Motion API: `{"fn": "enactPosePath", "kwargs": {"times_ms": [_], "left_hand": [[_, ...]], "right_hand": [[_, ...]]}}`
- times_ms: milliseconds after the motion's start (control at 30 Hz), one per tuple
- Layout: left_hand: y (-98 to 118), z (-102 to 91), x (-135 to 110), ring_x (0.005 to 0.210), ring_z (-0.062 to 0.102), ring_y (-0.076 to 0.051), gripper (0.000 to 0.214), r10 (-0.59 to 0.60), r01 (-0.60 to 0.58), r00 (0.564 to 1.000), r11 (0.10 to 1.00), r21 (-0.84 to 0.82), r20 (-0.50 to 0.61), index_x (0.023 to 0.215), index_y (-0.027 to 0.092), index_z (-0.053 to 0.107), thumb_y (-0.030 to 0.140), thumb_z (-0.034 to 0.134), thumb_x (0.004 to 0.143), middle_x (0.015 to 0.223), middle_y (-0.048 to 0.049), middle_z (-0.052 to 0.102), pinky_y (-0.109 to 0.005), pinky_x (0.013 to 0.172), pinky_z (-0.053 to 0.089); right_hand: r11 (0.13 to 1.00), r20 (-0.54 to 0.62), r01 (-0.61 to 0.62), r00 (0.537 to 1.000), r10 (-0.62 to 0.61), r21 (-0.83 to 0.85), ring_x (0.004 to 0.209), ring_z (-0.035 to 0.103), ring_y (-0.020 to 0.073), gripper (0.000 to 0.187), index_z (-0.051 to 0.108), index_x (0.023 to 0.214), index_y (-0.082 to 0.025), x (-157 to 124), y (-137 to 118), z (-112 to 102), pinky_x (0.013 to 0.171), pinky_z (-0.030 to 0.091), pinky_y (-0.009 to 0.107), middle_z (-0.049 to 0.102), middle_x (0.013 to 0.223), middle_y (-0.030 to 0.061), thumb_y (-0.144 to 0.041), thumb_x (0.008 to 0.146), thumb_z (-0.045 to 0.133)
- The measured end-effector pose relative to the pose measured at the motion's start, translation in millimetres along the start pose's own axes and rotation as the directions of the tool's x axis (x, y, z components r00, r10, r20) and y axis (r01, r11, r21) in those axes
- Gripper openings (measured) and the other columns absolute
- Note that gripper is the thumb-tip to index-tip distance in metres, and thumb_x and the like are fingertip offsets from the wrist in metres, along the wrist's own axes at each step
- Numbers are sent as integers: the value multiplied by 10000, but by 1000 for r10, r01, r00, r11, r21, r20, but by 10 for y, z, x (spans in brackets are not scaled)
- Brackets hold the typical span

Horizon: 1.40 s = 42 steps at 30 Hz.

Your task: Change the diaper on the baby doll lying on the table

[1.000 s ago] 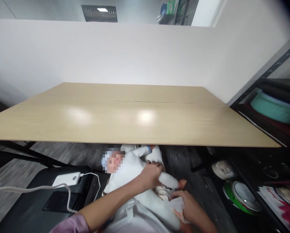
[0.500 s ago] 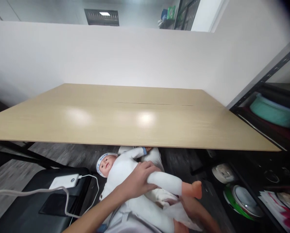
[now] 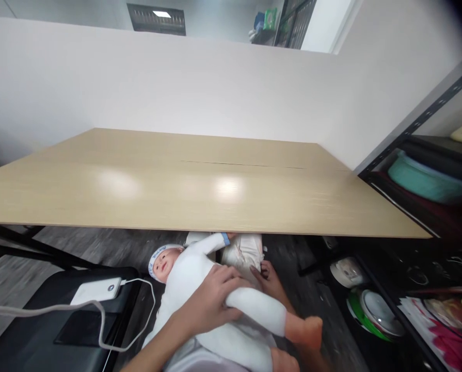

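A baby doll (image 3: 192, 281) in a white suit and printed headband lies on its back across my lap, its head to the left. My left hand (image 3: 217, 297) grips the doll's upper leg, fingers over the top and thumb on the near side. Beyond that leg, my right hand (image 3: 269, 281) has its fingers curled at the edge of pale crumpled fabric (image 3: 243, 252) over a knee. Whatever is between those fingers is too small to make out. Part of the right forearm is hidden behind the doll's leg.
A wooden table (image 3: 169, 196) spans the view just ahead, its front edge above the doll. On the left, a black seat (image 3: 33, 323) carries a white power bank (image 3: 96, 291) with a cable. Dark shelves at right hold a teal basin (image 3: 428, 178) and a green-rimmed lidded container (image 3: 376, 312).
My right hand has moved up and left, from whitish cloth under the doll's raised leg to beside the knee. My left hand stays on the leg. The view has shifted slightly.
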<state>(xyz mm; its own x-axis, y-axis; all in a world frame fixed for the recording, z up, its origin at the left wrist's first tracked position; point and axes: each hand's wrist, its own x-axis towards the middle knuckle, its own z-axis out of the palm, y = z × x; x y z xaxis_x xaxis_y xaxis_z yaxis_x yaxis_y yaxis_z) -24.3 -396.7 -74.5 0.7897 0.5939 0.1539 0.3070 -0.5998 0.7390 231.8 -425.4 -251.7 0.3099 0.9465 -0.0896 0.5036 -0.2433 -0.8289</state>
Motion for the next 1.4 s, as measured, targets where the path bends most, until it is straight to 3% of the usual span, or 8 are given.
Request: {"fn": "enactPosePath", "kwargs": {"times_ms": [200, 333, 467, 600, 733, 1033, 1233, 1400], "left_hand": [[-3, 62, -101, 1135, 602, -243, 550, -8, 8, 1000, 1000, 28, -18, 1343, 352, 641, 180, 755, 833, 1207, -12, 684, -392, 1020, 433], [0, 63, -132, 1088, 607, -235, 492, 4, -3, 1000, 999, 34, -25, 1300, 352, 654, 235, 774, 838, 1165, -11, 682, -393, 1006, 415], [-48, 174, -131, 971, 602, -235, 382, 38, -52, 994, 988, 145, 98, 1155, 317, 681, 491, 793, 834, 1040, -8, 661, -402, 941, 407], [-112, 314, -128, 928, 595, -250, 448, 64, -104, 982, 968, 229, 176, 1069, 291, 660, 625, 783, 797, 982, -24, 657, -411, 905, 397], [-129, 374, -160, 908, 580, -251, 473, 61, -99, 987, 959, 266, 147, 1084, 295, 636, 633, 781, 788, 1004, -30, 659, -412, 888, 385], [-152, 479, -185, 892, 580, -231, 482, 108, -129, 991, 939, 317, 83, 1042, 244, 629, 666, 722, 828, 986, -28, 644, -402, 871, 364], [-124, 487, -157, 926, 591, -252, 533, 96, -156, 979, 923, 352, 181, 1115, 268, 629, 739, 633, 868, 1006, -35, 652, -411, 865, 369], [-161, 537, -151, 966, 604, -278, 464, 55, -132, 973, 929, 347, 223, 1149, 277, 645, 624, 701, 846, 1050, -45, 673, -424, 892, 374]], "right_hand": [[997, -183, -32, 982, 45, 73, 953, 636, 282, 762, 524, 1217, -194, 86, 31, 171, 857, 552, 435, 658, 1158, 145, -815, 784, 607], [987, -300, 99, 945, -133, -125, 1247, 543, 357, 743, 481, 1375, -202, 133, -131, 84, 1076, 441, 531, 595, 1335, 184, -699, 851, 656], [886, -133, 322, 914, -383, -334, 1403, 448, 359, 536, 558, 1400, -199, 368, -401, 91, 1166, 375, 550, 547, 1478, 183, -521, 972, 570], [808, 108, 448, 890, -442, -384, 1405, 477, 316, 480, 627, 1399, -181, 734, -598, 264, 1189, 380, 469, 600, 1466, 148, -330, 945, 572], [772, 221, 518, 855, -469, -369, 1398, 499, 302, 618, 607, 1460, -223, 969, -671, 485, 1216, 346, 447, 643, 1452, 106, -250, 843, 633], [753, 275, 534, 845, -458, -384, 1522, 379, 306, 810, 414, 1615, -139, 918, -513, 642, 1290, 235, 508, 487, 1622, 136, -219, 820, 547], [753, 319, 534, 842, -435, -384, 1525, 378, 318, 743, 465, 1592, -181, 1082, -426, 691, 1289, 228, 529, 502, 1614, 124, -302, 862, 539], [772, 316, 518, 851, -420, -368, 1500, 406, 340, 719, 530, 1547, -203, 1164, -401, 727, 1272, 253, 561, 533, 1586, 128, -309, 837, 574]]}}
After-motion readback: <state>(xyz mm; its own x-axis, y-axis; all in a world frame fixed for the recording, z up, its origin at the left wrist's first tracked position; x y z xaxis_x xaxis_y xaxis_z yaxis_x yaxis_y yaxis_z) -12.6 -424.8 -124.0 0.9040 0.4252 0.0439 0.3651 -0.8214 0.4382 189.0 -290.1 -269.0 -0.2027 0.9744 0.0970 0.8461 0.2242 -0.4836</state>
